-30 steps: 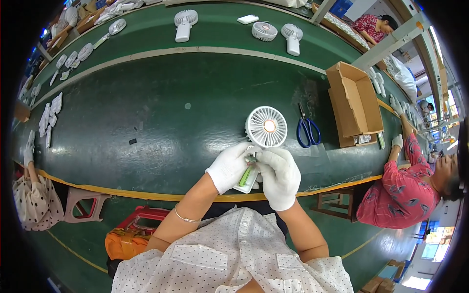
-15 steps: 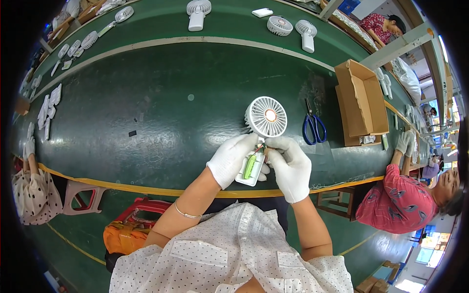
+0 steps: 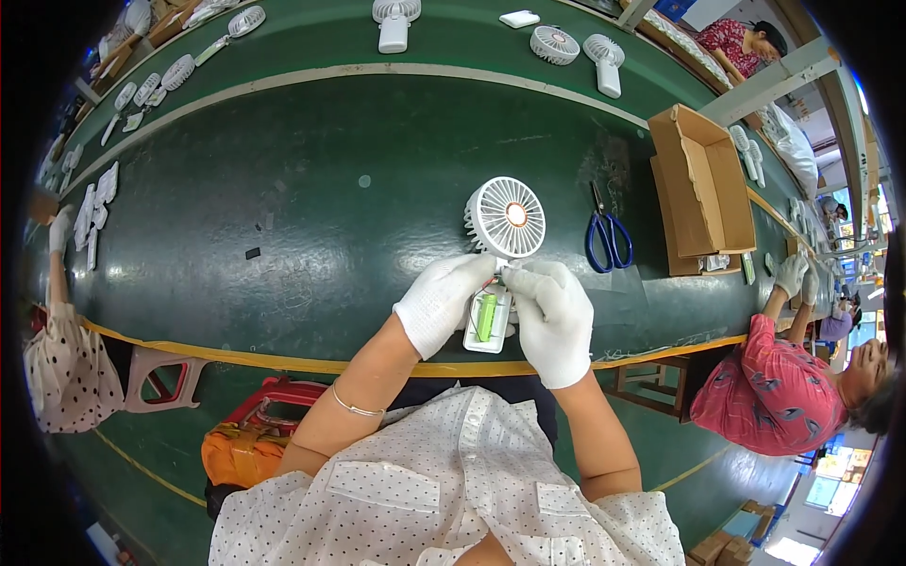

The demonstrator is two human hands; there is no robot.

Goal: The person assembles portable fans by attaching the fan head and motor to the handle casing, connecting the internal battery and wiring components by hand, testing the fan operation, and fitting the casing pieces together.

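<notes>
A white handheld fan (image 3: 507, 218) is between my gloved hands, its round grille pointing away from me. Its handle lies open toward me, showing a green battery cell (image 3: 487, 318) and thin wires in the white shell. My left hand (image 3: 442, 300) grips the fan at the neck from the left, fingers closed. My right hand (image 3: 552, 316) pinches at the neck from the right, close to the wires; its fingertips cover what they touch there. Blue-handled scissors (image 3: 608, 236) lie on the table to the right of the fan.
An open cardboard box (image 3: 703, 193) stands on the green table (image 3: 311, 189) at the right. White handle shells (image 3: 92, 212) lie at the far left. Along the back, a green belt (image 3: 311, 42) carries several fans. Co-workers sit at both sides; a small black piece (image 3: 253, 253) lies left.
The fan and both hands have shifted slightly up and left. My right fingers have closed in over the neck. The left co-worker's gloved hand has reached farther up the table.
</notes>
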